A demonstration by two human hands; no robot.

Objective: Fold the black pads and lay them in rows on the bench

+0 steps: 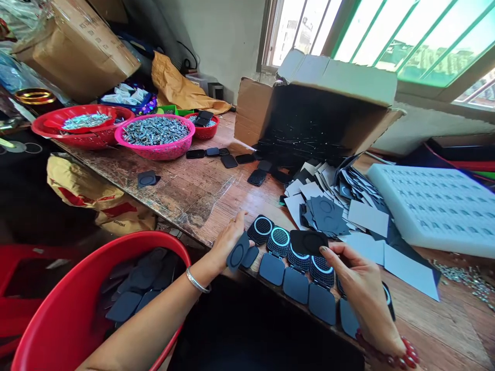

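My right hand (361,278) pinches a flat black rounded pad (309,242) by its right end, above a row of black square pieces. These are open hinged pieces, each with a gridded half bearing a pale ring (279,237) and a plain dark flap (296,285) toward me. At the row's left end, my left hand (226,239) is closed on a dark grey pad with a ring mark (237,252), its fingers partly hidden. Below my left forearm, a red tub (50,309) contains several dark pads (124,306).
Loose grey and dark sheets (327,214) spill from an open cardboard box (251,105). A white foam tray (436,206) lies at the right, near scattered small metal parts (469,281). A pink basket (154,150) of metal parts and red baskets (50,129) stand at the back left.
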